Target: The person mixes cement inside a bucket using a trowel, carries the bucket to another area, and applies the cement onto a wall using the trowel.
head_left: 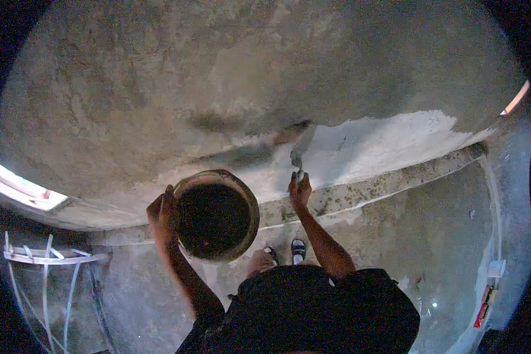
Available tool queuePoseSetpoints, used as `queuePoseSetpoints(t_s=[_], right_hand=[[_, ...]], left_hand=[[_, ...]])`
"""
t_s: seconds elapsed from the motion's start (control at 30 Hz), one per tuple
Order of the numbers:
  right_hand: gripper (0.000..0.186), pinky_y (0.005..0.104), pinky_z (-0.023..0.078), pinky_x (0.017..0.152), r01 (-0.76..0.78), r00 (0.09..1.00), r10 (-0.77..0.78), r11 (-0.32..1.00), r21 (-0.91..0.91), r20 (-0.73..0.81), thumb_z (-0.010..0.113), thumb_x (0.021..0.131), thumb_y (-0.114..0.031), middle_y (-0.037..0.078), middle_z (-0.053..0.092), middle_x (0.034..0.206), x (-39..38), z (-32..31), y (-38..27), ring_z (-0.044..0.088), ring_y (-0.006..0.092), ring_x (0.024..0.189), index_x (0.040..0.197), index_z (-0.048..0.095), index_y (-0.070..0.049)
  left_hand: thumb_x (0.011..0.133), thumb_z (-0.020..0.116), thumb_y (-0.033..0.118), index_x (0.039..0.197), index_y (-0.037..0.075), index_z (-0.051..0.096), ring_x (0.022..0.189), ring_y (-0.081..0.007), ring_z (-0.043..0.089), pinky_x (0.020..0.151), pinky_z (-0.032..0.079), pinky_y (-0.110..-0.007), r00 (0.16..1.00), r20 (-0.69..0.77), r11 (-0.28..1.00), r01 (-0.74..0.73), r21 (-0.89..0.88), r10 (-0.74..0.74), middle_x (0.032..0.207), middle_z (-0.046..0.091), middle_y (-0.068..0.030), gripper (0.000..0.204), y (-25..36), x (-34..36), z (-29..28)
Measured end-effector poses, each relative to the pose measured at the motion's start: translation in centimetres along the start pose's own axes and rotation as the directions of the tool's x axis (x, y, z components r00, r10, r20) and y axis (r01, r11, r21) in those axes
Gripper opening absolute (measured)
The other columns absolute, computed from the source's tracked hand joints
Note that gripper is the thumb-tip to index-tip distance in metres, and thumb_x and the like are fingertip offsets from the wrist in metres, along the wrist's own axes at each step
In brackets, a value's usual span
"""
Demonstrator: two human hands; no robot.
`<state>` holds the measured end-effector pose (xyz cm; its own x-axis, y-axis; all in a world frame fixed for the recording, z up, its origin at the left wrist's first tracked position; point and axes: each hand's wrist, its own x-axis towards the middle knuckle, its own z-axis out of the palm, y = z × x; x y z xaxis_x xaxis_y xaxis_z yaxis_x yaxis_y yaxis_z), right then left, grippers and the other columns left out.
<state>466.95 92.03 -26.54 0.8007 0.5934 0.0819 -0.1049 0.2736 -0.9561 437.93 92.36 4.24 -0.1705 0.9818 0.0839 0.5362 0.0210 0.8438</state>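
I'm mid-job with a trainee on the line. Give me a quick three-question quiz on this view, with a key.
1. Multiple choice: what does the left hand hold?
A) a broom
B) a round bucket
C) a coiled hose

2. True or false: the right hand is empty.

3. Fill in the blank: the pale patch on the wall lies mostly to the ____ of the bucket in the picture.

Key:
1. B; the hand grips it at its left side.
2. False; it holds a small tool up toward the wall.
3. Right.
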Motion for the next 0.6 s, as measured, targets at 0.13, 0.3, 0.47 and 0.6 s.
queuePoseSetpoints(t_s=[0.13,0.3,0.47,0.6], right_hand=[[0.017,0.027,0.033,0.037,-0.427,0.901,0.394,0.728,0.536,0.183,0.056,0.093,-0.019,-0.001,0.044,0.054,2.1,2.8,2.1,0.04,0.0092,0.039,0.097,0.047,-0.005],[0.033,0.037,0.04,0.046,0.124,0.99,-0.143,0.875,-0.468,-0.006,0.055,0.091,-0.022,0.011,0.052,0.061,0.6,8.8,6.5,0.048,0.0239,0.048,0.114,0.045,-0.001],[0.043,0.0448,0.045,0.055,0.062,0.974,0.076,0.816,-0.575,0.214,0.056,0.089,-0.027,0.023,0.059,0.07,-4.3,4.1,10.9,0.055,0.0397,0.061,0.117,0.046,0.003],[0.03,0.0315,0.039,0.043,-0.023,0.999,0.013,0.973,-0.228,-0.043,0.048,0.095,-0.022,0.008,0.053,0.064,-1.6,2.7,12.4,0.047,0.0186,0.048,0.115,0.048,0.0]], left_hand=[[0.091,0.055,0.028,0.077,0.001,0.06,0.05,-0.0107,0.04,0.045,0.032,-0.03,0.982,0.018,0.982,-0.188,0.029,0.188,0.055,0.04,0.0003,0.031,-1.5,1.7,-0.8],[0.093,0.053,0.025,0.08,0.003,0.061,0.042,-0.0085,0.037,0.038,0.03,-0.029,0.998,0.005,0.998,0.055,0.002,-0.055,0.055,0.04,0.0019,0.027,-3.0,3.5,-2.1],[0.091,0.055,0.025,0.08,0.002,0.061,0.046,-0.0076,0.035,0.04,0.029,-0.026,0.985,0.105,0.989,-0.132,-0.072,0.14,0.058,0.042,0.0021,0.026,-3.6,4.3,-3.3],[0.091,0.055,0.021,0.079,0.0,0.059,0.052,-0.0098,0.036,0.045,0.031,-0.026,0.939,0.093,0.943,-0.328,-0.051,0.332,0.059,0.042,0.0003,0.025,-4.4,5.4,-3.4]])
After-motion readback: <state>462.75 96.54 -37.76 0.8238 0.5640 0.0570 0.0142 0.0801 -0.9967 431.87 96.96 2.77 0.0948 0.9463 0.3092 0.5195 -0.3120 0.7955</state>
